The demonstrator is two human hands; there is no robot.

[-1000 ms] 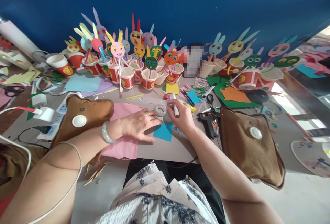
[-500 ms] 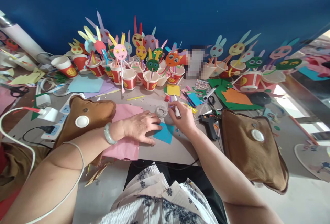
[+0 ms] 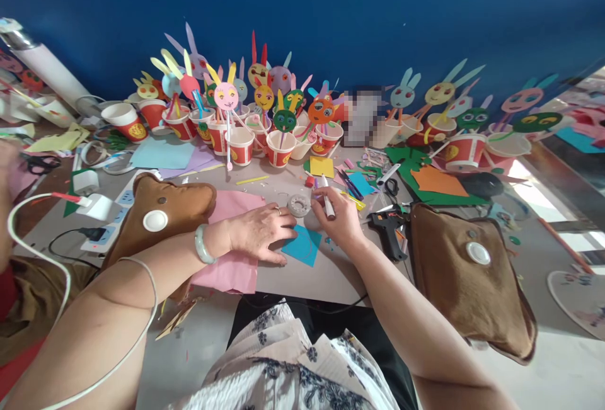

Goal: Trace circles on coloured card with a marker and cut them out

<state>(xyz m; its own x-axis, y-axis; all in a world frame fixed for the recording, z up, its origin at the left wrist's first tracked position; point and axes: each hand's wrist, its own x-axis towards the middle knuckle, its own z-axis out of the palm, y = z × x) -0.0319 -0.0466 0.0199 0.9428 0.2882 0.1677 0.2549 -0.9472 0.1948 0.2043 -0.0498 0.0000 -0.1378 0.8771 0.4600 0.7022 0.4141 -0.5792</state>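
My left hand lies flat with its fingers apart, partly over pink paper. Its fingertips reach the left edge of a blue paper square, which bears a faint curved line. In my right hand, closed just beyond the blue square, is a white marker with a dark end. A roll of clear tape lies on the table between the two hands, close to the right fingertips.
Paper cups with paper rabbit faces line the back. A black glue gun and brown pouch lie right; another brown pouch and a power strip lie left. Yellow paper, pens and scraps are scattered behind my hands.
The whole view has shifted slightly, so things appear a little further right. My left hand stays by the blue square, and my right hand still holds the marker.
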